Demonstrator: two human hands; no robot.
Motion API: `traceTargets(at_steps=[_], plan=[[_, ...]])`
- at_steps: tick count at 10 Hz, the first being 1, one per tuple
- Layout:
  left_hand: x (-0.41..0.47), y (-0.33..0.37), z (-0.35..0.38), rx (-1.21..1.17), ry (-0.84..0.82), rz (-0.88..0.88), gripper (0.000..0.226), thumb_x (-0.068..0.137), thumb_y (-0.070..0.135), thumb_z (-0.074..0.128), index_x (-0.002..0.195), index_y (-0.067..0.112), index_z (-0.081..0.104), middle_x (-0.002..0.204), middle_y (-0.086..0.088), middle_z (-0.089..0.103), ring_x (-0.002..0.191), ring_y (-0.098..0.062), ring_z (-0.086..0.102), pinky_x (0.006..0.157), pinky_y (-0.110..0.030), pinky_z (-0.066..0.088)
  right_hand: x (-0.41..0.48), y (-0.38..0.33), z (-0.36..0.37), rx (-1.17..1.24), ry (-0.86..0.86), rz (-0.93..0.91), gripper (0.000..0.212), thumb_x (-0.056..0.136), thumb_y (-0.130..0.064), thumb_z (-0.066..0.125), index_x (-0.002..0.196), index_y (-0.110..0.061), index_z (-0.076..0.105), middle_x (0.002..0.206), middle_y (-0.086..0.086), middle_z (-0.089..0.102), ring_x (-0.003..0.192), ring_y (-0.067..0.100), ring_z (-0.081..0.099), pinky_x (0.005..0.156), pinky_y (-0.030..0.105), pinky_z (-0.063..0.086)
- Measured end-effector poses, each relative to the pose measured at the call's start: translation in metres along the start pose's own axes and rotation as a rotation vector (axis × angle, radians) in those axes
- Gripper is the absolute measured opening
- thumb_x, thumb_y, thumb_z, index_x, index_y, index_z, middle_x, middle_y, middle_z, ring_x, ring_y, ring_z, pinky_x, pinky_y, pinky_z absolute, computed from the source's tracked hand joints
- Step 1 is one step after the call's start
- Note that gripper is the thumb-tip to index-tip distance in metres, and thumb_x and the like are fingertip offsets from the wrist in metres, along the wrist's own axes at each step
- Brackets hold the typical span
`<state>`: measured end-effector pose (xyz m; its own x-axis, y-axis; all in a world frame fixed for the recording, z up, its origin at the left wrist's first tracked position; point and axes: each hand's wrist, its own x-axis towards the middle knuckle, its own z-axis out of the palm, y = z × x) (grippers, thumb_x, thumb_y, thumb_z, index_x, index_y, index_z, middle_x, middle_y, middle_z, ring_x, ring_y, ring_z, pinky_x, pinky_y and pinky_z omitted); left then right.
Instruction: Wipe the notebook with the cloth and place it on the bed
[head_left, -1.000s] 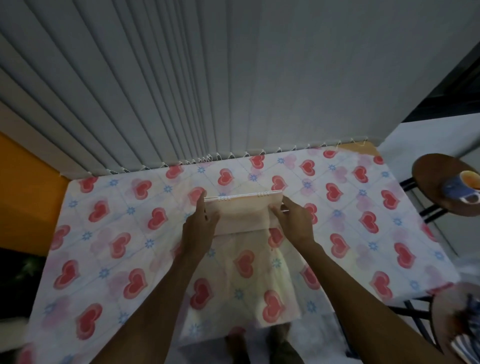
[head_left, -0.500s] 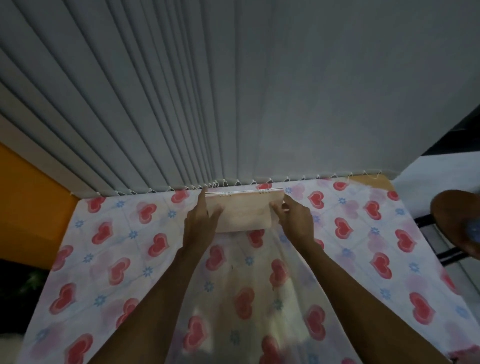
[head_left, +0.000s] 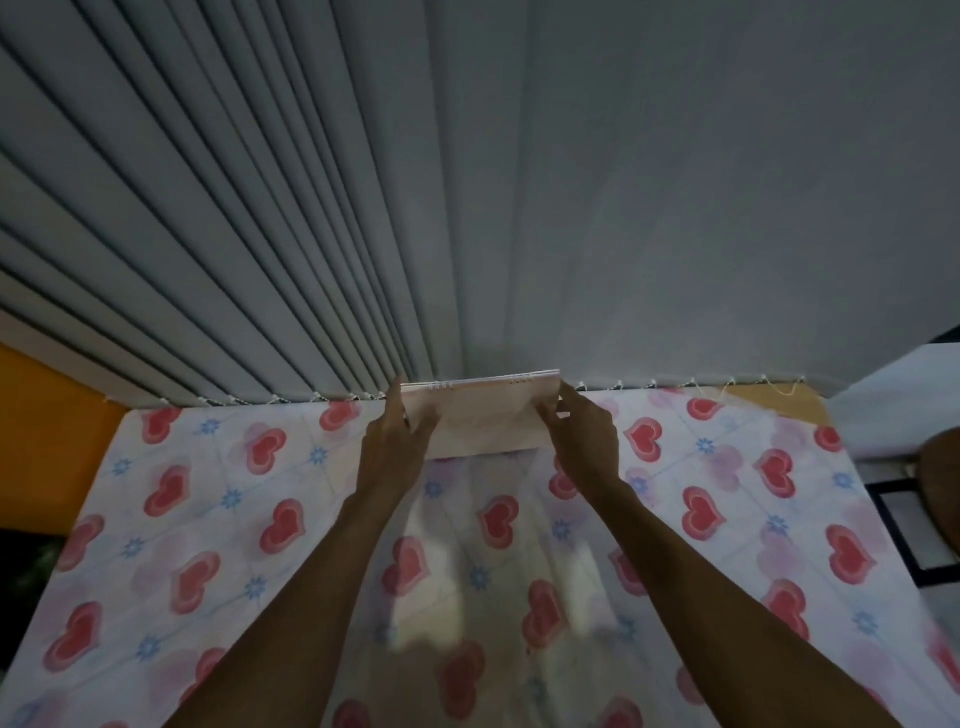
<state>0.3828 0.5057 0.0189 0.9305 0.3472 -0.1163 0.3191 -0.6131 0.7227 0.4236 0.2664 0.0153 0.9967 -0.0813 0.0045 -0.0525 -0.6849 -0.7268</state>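
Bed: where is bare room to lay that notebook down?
The bed sheet lies bare left of the left hand toward the orange wall, and right of the right hand toward the stool. Crowded at the blinds, where both hands hold the notebook.

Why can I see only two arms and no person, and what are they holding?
There is no machine here. A person wears a camera on the head, looking forward and down, so you see only their own arms. The left hand and the right hand grip a thin pale notebook by its two sides, near the far edge of the bed. The bed has a sheet with red hearts and blue flowers. Behind it hang grey blinds. I cannot tell whether the notebook already touches the sheet.
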Motion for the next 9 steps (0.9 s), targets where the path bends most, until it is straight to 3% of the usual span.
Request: traceTargets(at_steps=[2,3,5,7,9], plan=[[0.004,0.002,0.005,0.005,-0.024,-0.052,0.073,0.099,0.05,0.055,0.159,0.027,0.021,0.124,-0.017,0.07,0.1,-0.035,0.072,0.082,-0.045,0.062,0.001,0.002,0.01,-0.052,-0.027,0.049,0.039,0.104,-0.041,0.055,0.137,-0.023,0.061,0.123,0.005,0.075,0.103,0.024,0.073,0.09,0.045,0.061],[0.004,0.003,0.005,0.002,-0.014,-0.04,0.068,0.098,0.051,0.056,0.155,0.026,0.028,0.118,-0.015,0.073,0.092,-0.033,0.073,0.074,-0.041,0.063,-0.002,-0.002,0.011,-0.06,-0.013,0.069,0.04,0.104,-0.042,0.053,0.139,-0.023,0.06,0.125,0.004,0.074,0.105,0.025,0.073,0.092,0.047,0.06],[0.009,0.003,0.003,0.02,-0.028,-0.046,0.068,0.096,0.054,0.056,0.152,0.023,0.032,0.116,-0.016,0.071,0.09,-0.035,0.071,0.073,-0.049,0.063,-0.003,-0.003,0.01,-0.106,-0.012,0.069,0.041,0.105,-0.042,0.049,0.141,-0.023,0.057,0.121,0.006,0.074,0.104,0.026,0.073,0.089,0.047,0.061],[0.007,0.006,-0.007,0.063,-0.105,-0.023,0.085,0.097,0.051,0.058,0.162,0.023,0.01,0.127,-0.019,0.068,0.102,-0.038,0.07,0.083,-0.048,0.061,-0.003,-0.005,0.003,-0.139,-0.078,0.035,0.045,0.105,-0.045,0.048,0.143,-0.022,0.054,0.124,0.006,0.073,0.109,0.027,0.071,0.089,0.045,0.06],[-0.007,0.023,-0.03,0.105,-0.142,0.013,0.1,0.093,0.059,0.059,0.161,0.018,-0.002,0.15,-0.018,0.052,0.126,-0.039,0.059,0.101,-0.051,0.051,-0.018,-0.02,-0.02,-0.144,-0.15,0.035,0.06,0.102,-0.048,0.052,0.151,-0.015,0.041,0.141,0.011,0.064,0.123,0.033,0.064,0.1,0.05,0.054]])
